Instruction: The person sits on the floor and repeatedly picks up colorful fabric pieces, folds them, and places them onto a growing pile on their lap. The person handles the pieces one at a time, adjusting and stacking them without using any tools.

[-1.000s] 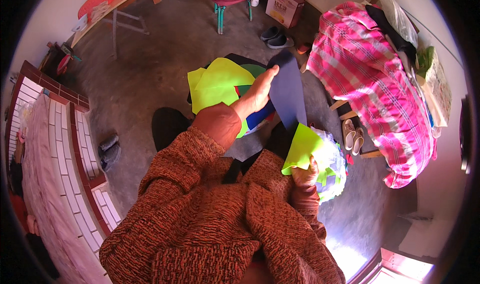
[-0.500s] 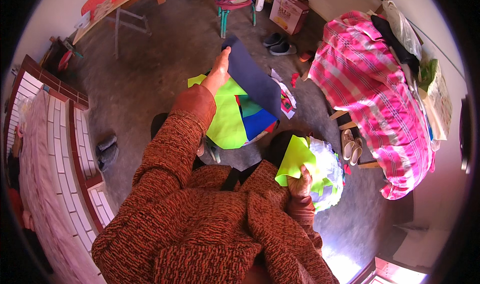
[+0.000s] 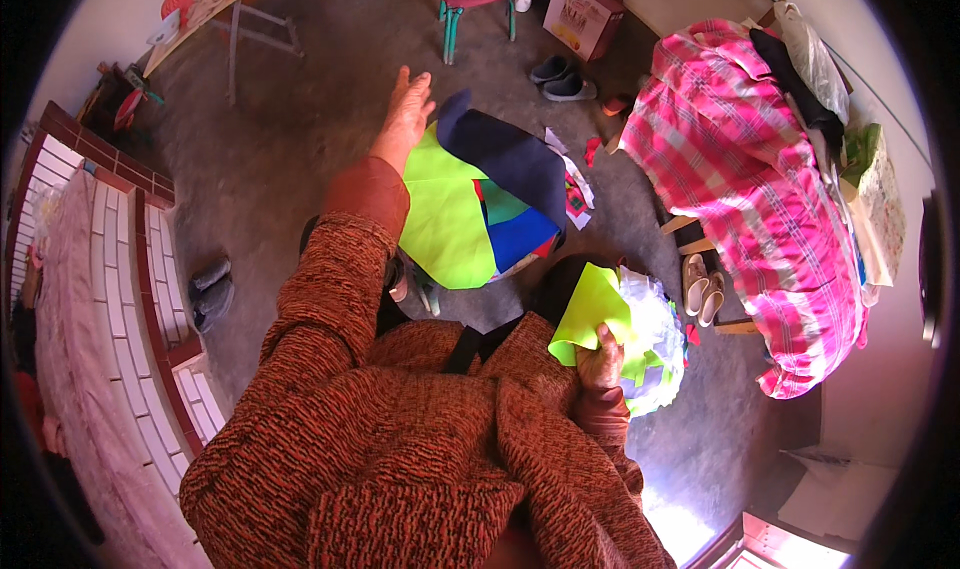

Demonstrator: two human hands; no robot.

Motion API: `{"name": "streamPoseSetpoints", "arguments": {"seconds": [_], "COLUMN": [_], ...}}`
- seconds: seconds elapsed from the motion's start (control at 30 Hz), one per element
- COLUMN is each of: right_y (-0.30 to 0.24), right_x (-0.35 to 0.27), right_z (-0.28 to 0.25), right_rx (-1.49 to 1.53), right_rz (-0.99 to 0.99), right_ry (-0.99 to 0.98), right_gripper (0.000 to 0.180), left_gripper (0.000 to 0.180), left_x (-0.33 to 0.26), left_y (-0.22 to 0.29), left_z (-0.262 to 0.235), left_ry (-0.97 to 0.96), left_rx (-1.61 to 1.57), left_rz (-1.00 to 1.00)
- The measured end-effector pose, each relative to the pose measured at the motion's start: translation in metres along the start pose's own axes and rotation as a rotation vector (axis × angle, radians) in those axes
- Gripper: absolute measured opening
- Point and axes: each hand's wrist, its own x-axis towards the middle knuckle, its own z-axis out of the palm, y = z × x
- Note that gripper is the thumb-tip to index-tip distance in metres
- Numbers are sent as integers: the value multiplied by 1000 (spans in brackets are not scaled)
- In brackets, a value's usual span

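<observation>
Yellow-green sheet (image 3: pixel 592 314) partly behind right hand (image 3: pixel 600 359)

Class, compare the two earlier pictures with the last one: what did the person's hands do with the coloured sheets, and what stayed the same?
The left hand let go of the dark blue sheet, which it had lifted; it now stretches forward, open and empty. The sheet lies on the pile of coloured sheets. Unchanged: the right hand still grips a yellow-green sheet by the plastic bag.
</observation>
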Motion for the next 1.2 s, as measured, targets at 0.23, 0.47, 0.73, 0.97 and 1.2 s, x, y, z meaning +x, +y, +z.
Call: {"name": "streamPoseSetpoints", "arguments": {"seconds": [0.23,0.47,0.73,0.97,1.2], "right_y": [-3,-3,-41,-61,-67], "right_x": [-1,-5,-10,-1,8], "right_z": [2,8,67,107,125], "right_rx": [97,-101,115,362,292], "right_rz": [57,23,-66,-45,-81], "right_ry": [-12,43,-140,-420,-484], "right_gripper": [39,45,47,48,48], "left_gripper": [58,37,55,69,45], "left_x": [-100,-197,-260,-263,-275], "left_y": [20,-14,-63,-100,-52], "left_z": [-3,3,28,30,42], "left_ry": [-41,-452,-734,-812,-741], "left_rx": [168,201,191,-262,-507], "left_rz": [127,-91,-493,-934,-721]}}
